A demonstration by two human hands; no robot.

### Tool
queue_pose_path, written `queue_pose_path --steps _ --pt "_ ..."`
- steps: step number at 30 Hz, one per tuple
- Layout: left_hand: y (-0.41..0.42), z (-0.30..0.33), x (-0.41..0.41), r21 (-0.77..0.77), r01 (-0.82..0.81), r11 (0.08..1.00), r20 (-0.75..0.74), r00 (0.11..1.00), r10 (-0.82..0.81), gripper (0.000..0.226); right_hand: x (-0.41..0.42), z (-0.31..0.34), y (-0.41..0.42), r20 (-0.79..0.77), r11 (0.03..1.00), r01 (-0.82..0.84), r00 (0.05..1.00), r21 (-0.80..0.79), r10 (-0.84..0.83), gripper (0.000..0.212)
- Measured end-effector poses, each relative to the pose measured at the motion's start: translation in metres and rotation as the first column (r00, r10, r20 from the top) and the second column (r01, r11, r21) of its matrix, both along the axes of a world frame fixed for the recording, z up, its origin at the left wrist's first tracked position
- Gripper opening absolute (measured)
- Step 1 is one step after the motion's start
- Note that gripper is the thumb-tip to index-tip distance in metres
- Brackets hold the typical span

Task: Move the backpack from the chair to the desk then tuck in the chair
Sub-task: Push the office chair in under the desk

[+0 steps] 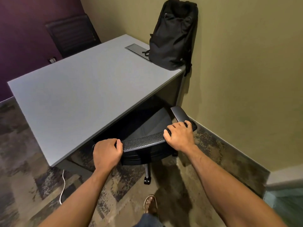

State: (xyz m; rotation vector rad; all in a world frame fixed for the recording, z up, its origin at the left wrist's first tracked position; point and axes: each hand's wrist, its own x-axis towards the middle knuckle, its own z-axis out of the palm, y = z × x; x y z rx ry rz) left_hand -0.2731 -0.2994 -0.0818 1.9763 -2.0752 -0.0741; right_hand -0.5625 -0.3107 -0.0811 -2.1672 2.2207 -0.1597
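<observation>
Your left hand and right hand both curled tight around top of chair backrest, seat under grey desk. Backpack upright on desk's far corner, leaning against olive wall. Patterned carpet underfoot.

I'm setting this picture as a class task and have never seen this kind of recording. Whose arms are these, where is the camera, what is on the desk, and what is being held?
There is no machine here: a person wears a wide-angle camera on the head, looking forward and down, so the arms reaching in from below are their own. The left hand and right hand both grip the mesh top of a black office chair, whose seat already sits partly under the grey desk. On the desk's far corner a black backpack stands upright against the wall, beside a cable hatch. A second chair stands beyond the desk.
</observation>
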Motion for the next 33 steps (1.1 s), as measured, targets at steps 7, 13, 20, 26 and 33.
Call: queue_pose_path --steps 7,13,20,26,33 --pt "-0.038 0.005 -0.023 0.006 -0.014 1.0 -0.071 0.997 0.015 0.045 -0.022 0.001 -0.05 0.007 0.999 -0.037 0.999 -0.024 0.038 0.052" --pt "-0.059 0.006 -0.047 0.016 -0.039 0.999 -0.093 0.995 0.04 0.045 -0.046 0.007 -0.09 0.024 0.995 -0.1 0.995 -0.004 0.1 0.05" --pt "-0.078 0.005 -0.095 0.041 -0.148 0.988 -0.045 0.988 0.15 0.044 -0.089 0.002 -0.139 0.018 0.981 -0.193 0.981 -0.02 0.194 0.054" --pt "-0.088 0.006 -0.142 0.008 -0.266 0.964 -0.029 0.964 0.266 0.045 -0.127 -0.002 -0.176 0.042 0.952 -0.305 0.951 -0.033 0.306 0.054" --pt "-0.098 0.002 -0.182 0.004 -0.351 0.936 0.011 0.936 0.351 0.043 -0.161 -0.006 -0.214 0.046 0.898 -0.436 0.897 -0.066 0.439 0.048"
